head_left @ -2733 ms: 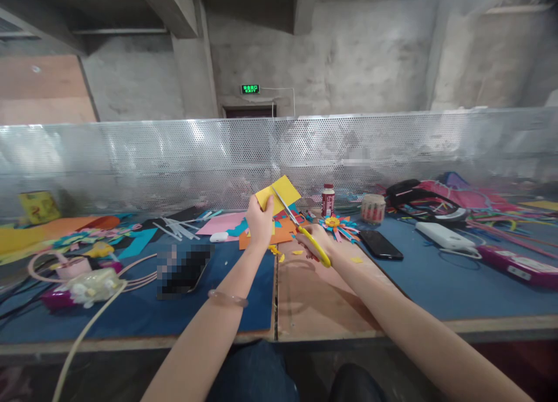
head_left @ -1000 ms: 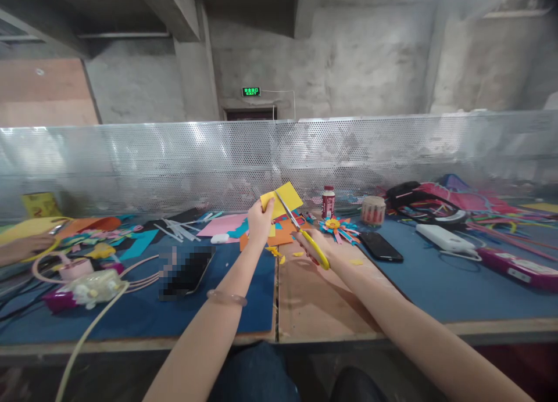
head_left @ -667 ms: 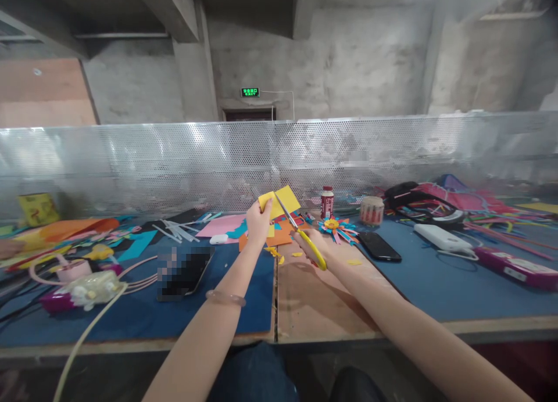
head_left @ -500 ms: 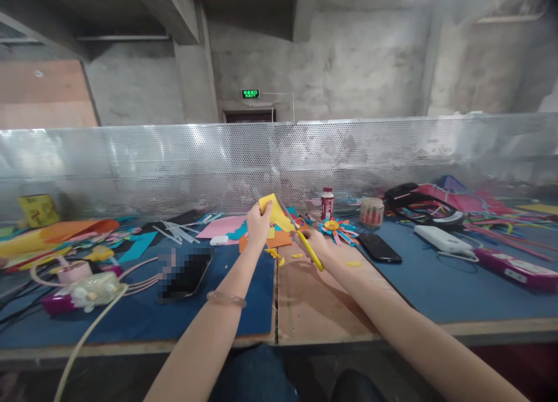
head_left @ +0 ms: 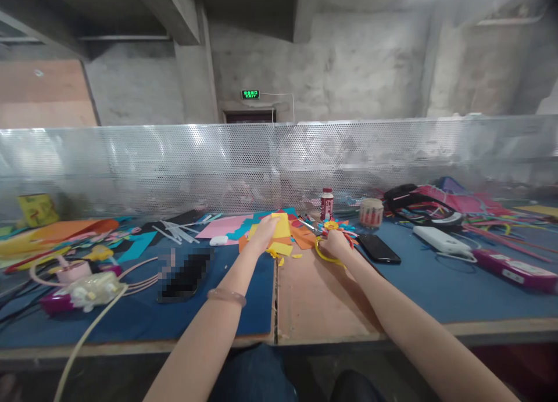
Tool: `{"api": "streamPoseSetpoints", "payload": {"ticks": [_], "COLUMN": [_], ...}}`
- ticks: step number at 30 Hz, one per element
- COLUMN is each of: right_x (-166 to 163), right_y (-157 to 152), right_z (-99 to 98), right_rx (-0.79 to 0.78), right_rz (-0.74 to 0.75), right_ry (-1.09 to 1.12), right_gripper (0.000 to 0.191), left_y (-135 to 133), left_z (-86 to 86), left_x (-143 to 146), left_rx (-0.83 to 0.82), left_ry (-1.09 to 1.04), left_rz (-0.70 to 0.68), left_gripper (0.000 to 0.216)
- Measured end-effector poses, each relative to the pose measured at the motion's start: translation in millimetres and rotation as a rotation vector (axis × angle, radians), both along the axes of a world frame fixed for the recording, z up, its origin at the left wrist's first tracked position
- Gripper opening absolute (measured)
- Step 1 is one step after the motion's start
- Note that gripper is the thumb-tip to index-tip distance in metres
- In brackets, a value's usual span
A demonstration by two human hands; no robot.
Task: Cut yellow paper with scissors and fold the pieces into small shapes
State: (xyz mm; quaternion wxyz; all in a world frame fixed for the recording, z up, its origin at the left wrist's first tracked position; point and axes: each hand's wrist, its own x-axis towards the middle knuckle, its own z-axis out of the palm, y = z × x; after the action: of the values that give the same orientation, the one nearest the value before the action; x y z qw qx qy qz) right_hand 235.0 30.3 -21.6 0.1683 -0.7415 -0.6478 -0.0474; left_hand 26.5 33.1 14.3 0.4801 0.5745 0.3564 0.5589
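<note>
My left hand [head_left: 263, 234] is low over the table, its fingers closed on a piece of yellow paper [head_left: 281, 224] that rests on orange and yellow scraps. A smaller yellow offcut [head_left: 281, 249] lies just in front of it. My right hand [head_left: 336, 243] rests on the wooden board [head_left: 314, 297], closed round the yellow-handled scissors [head_left: 323, 253]; their blades point left towards the paper pile. A multicoloured paper flower [head_left: 332, 224] lies right behind my right hand.
A perforated metal screen [head_left: 174, 164] runs along the back. A small red bottle [head_left: 326, 204], a tape roll [head_left: 371, 212], a black phone [head_left: 379, 248] and a white power bank [head_left: 436, 237] lie to the right. Coloured paper sheets [head_left: 222, 225], a blurred-out phone [head_left: 185, 271] and pink cables [head_left: 78, 274] lie to the left.
Both hands have come down from mid-air to the table. The yellow paper now lies on the scrap pile, and the scissors have moved away from it, to the right, near the flower.
</note>
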Motion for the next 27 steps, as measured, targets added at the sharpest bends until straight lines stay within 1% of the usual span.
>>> {"api": "streamPoseSetpoints", "payload": {"ticks": [4, 7, 9, 11, 12, 14, 15, 17, 18, 19, 21, 24, 27], "right_x": [4.9, 5.0, 4.4, 2.3, 0.4, -5.8, -10.1, -19.9, -24.7, -29.0, -35.0, -36.9, -34.9], "right_y": [5.3, 4.7, 2.1, -1.9, -4.4, -10.0, -12.9, -18.3, -20.5, -22.3, -24.4, -23.9, -21.8], "right_z": [-7.5, -12.0, -12.3, -8.7, -5.4, 3.4, 8.0, 15.6, 18.0, 19.5, 19.6, 16.1, 12.4], "right_rx": [-0.014, 0.006, 0.064, 0.204, 0.303, 0.497, 0.557, 0.568, 0.564, 0.548, 0.538, 0.592, 0.675], "right_rz": [-0.046, -0.021, 0.012, 0.041, 0.074, 0.188, 0.309, 0.419, 0.52, 0.585, 0.656, 0.62, 0.617], "right_ry": [-0.037, -0.074, -0.109, -0.106, -0.057, 0.147, 0.295, 0.374, 0.489, 0.576, 0.677, 0.667, 0.53], "right_gripper": [0.031, 0.031, 0.031, 0.033, 0.033, 0.033, 0.034, 0.039, 0.038, 0.036, 0.031, 0.022, 0.02], "left_y": [-0.9, -1.9, -4.0, -7.1, -8.7, -11.5, -12.6, -14.3, -14.9, -15.4, -16.1, -16.3, -15.3], "left_z": [-6.3, -9.9, -10.7, -10.3, -10.0, -9.7, -9.7, -10.2, -10.4, -10.7, -10.8, -10.7, -10.6], "left_x": [4.8, 8.0, 10.8, 14.0, 15.5, 17.9, 18.7, 19.7, 20.0, 20.2, 20.8, 21.4, 21.4], "left_rx": [-0.033, -0.051, -0.075, -0.088, -0.082, -0.057, -0.039, -0.004, 0.01, 0.02, 0.028, 0.019, -0.021], "left_ry": [0.006, 0.016, 0.012, 0.004, -0.008, -0.018, -0.011, 0.027, 0.051, 0.073, 0.1, 0.103, 0.052], "left_rz": [-0.122, -0.23, -0.291, -0.294, -0.296, -0.304, -0.306, -0.292, -0.278, -0.261, -0.232, -0.22, -0.224], "left_gripper": [0.024, 0.027, 0.027, 0.025, 0.025, 0.023, 0.023, 0.024, 0.025, 0.026, 0.028, 0.027, 0.025]}}
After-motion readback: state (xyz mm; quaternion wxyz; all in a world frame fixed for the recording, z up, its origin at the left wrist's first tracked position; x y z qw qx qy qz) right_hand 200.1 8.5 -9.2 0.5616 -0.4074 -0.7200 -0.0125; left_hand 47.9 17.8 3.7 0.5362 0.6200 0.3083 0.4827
